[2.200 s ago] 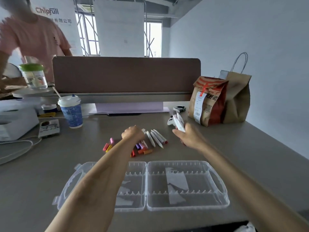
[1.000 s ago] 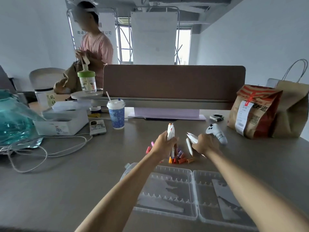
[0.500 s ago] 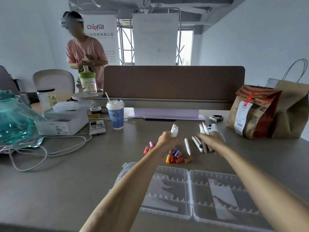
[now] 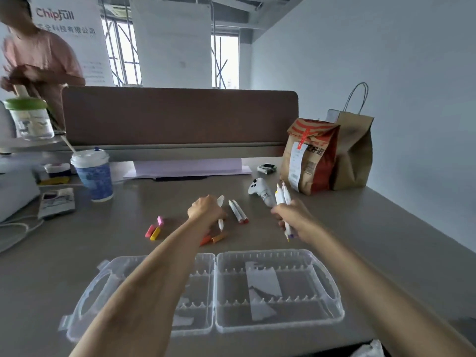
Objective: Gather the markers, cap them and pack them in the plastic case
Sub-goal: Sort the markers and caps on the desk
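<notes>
A clear plastic case [image 4: 332, 287] lies open near the table's front edge, both halves showing toothed slots. Beyond it, my left hand [image 4: 206, 208] grips a white marker [image 4: 220, 222] held upright over the table. My right hand [image 4: 291, 217] grips a bundle of white markers [image 4: 282, 197] with their tips pointing up. Two more white markers with red ends [image 4: 238, 211] lie between my hands. Loose caps lie on the table: pink and yellow ones [image 4: 154, 229] to the left, orange ones [image 4: 215, 238] partly hidden by my left forearm.
A white game controller [image 4: 261, 190] lies behind my right hand. Paper bags [image 4: 311, 155] stand at the back right. A blue paper cup [image 4: 94, 173] and a white box with cables sit at the left. A brown partition [image 4: 180, 117] closes the desk's far side; a person stands behind it.
The view has swung right. My left hand came down to the table with its marker. My right hand closed round the bundle of markers and lifted it upright.
</notes>
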A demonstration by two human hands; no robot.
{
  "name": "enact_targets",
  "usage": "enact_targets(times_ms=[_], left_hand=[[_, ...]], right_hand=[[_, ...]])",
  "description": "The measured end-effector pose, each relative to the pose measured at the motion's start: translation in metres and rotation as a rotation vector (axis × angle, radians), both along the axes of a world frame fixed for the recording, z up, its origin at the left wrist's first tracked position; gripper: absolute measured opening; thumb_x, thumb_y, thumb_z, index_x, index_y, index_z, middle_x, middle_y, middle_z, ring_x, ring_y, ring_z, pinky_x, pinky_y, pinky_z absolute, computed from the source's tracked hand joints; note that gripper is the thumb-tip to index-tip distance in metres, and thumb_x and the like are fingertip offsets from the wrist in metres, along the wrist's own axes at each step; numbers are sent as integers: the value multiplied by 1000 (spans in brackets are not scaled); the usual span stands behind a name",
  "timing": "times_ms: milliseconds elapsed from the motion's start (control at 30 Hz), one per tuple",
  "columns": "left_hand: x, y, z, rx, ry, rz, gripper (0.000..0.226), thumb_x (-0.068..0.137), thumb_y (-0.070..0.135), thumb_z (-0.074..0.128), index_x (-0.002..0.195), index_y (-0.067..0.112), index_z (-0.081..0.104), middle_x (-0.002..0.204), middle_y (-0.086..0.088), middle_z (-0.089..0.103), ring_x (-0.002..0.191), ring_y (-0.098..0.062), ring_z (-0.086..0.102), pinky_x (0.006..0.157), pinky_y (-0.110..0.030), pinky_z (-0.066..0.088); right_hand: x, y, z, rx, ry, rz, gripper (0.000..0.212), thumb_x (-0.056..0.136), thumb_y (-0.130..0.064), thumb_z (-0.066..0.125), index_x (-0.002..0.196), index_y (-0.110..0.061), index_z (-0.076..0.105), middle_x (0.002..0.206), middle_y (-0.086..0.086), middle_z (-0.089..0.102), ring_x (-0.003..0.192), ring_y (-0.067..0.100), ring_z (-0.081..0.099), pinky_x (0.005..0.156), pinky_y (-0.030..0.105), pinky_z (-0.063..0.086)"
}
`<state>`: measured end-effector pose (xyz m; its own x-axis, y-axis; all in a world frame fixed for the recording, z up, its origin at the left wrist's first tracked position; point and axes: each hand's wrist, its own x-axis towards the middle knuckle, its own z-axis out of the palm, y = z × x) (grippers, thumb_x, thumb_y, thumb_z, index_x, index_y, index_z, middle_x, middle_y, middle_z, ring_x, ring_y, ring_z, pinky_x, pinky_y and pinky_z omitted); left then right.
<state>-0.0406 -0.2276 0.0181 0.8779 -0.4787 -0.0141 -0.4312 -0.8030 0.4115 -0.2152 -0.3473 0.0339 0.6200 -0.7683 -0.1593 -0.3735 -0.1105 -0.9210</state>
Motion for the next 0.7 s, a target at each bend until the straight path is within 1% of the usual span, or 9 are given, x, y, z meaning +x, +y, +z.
enact_targets(times_ms=[67, 167, 300, 367, 467, 500, 600, 667, 700], left_hand=[[-1, -5, -3, 28, -9, 3, 40, 81, 34, 70, 113, 11, 62, 107, -8, 66, 101, -27, 63, 71, -29, 45], [1, -8, -2, 19, -9, -28, 30, 83, 30, 62, 104, 9, 64, 100, -9, 66, 98, -28, 63, 69, -28, 44], [2, -4, 5, -47, 24, -122, 23, 81, 33, 63, 74, 11, 61, 68, -1, 63, 61, -17, 59, 51, -23, 41], [1, 1, 8, -120, 60, -147, 21, 81, 32, 64, 71, 14, 59, 67, -1, 66, 55, -17, 59, 50, -23, 45], [-3, 15, 8, -399, 225, -156, 15, 86, 28, 63, 83, 13, 58, 71, -5, 67, 54, -19, 57, 49, -26, 47], [-5, 20, 7, -495, 279, -160, 14, 86, 23, 62, 85, 10, 57, 68, -5, 64, 51, -18, 54, 49, -27, 45], [-17, 41, 6, -740, 409, -192, 12, 90, 15, 58, 88, 5, 52, 56, -6, 57, 41, -17, 47, 43, -28, 40], [-24, 57, 6, -872, 495, -228, 16, 93, 21, 61, 94, 8, 51, 60, -4, 57, 47, -15, 51, 44, -28, 44], [-26, 65, 6, -923, 530, -249, 19, 93, 23, 62, 96, 9, 51, 62, -3, 57, 51, -15, 53, 48, -29, 47]], right_hand=[[-5, -3, -2, -54, 8, 15, 10, 82, -12, 62, 79, -16, 53, 57, 0, 45, 45, 12, 44, 49, 24, 34], [-11, -2, -5, -113, 24, 60, 11, 79, -12, 61, 74, -13, 51, 51, 2, 46, 40, 14, 43, 48, 27, 36], [-9, 1, -9, -155, 68, 77, 7, 78, -11, 55, 73, -9, 50, 43, 4, 47, 37, 17, 44, 43, 23, 37], [-4, 5, -8, -194, 78, 84, 5, 78, -13, 54, 77, -9, 52, 48, 6, 50, 40, 19, 47, 43, 24, 40], [16, 11, -7, -268, 117, 82, 10, 87, -12, 54, 95, -10, 49, 74, 11, 57, 55, 22, 54, 35, 17, 37], [26, 11, -7, -302, 113, 81, 13, 88, -13, 54, 100, -11, 48, 83, 14, 60, 62, 26, 58, 37, 18, 40], [57, 12, -3, -463, 161, 78, 16, 89, -20, 61, 100, -9, 57, 108, 20, 67, 88, 32, 64, 60, 28, 47], [74, 13, -2, -512, 246, 92, 24, 90, -24, 64, 102, -3, 60, 116, 21, 64, 105, 33, 61, 72, 30, 44], [80, 14, -3, -524, 282, 114, 30, 90, -25, 64, 105, 0, 60, 117, 22, 64, 109, 34, 60, 72, 30, 42]])
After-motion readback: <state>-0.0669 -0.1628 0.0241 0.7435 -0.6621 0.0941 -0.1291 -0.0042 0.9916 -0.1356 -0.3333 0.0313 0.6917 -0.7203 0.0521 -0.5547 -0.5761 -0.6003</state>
